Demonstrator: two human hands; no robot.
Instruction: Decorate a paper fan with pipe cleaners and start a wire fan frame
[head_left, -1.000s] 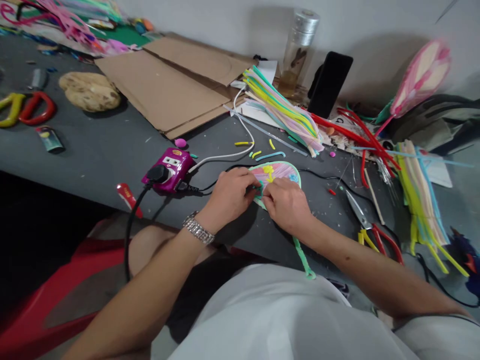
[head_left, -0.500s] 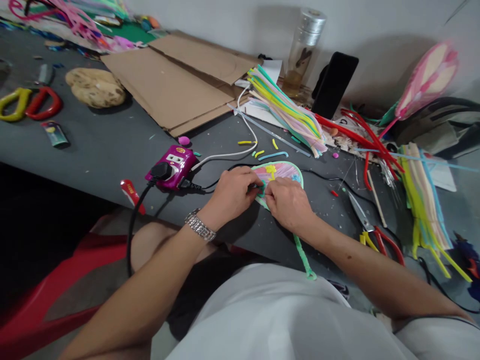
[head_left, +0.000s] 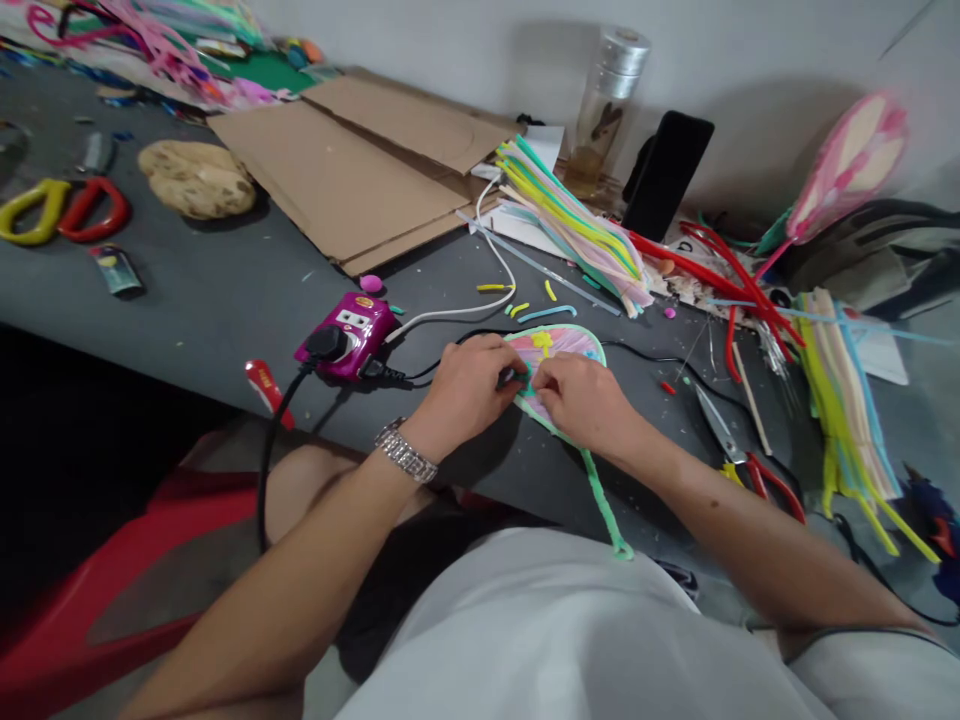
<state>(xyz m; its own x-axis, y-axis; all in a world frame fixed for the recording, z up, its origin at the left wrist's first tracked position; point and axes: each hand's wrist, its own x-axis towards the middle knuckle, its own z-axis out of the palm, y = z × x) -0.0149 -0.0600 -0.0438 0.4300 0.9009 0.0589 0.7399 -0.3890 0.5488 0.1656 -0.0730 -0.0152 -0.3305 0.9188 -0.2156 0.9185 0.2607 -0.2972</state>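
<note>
A small oval fan point(head_left: 561, 345) covered in pink, yellow and blue pipe cleaners, edged in green, lies on the dark grey table point(head_left: 225, 290). Its green fuzzy handle point(head_left: 604, 505) runs toward me past the table edge. My left hand point(head_left: 469, 385), a metal watch on its wrist, is closed in a pinch at the fan's left edge. My right hand point(head_left: 585, 400) is also closed, pressing on the fan's lower part, its fingertips meeting those of the left. What the fingertips pinch is too small to name.
A purple power strip point(head_left: 346, 335) with black cord lies left of my hands. Scissors point(head_left: 739, 450) with red and yellow handles lie to the right. Bundles of coloured pipe cleaners point(head_left: 577, 220) lie behind, with cardboard point(head_left: 352, 175), a bottle point(head_left: 604, 110), a black phone point(head_left: 664, 170) and another fan point(head_left: 847, 165).
My right hand has slid slightly up and right, uncovering more of the green handle. Both hands stay on the fan; the view shifted a little.
</note>
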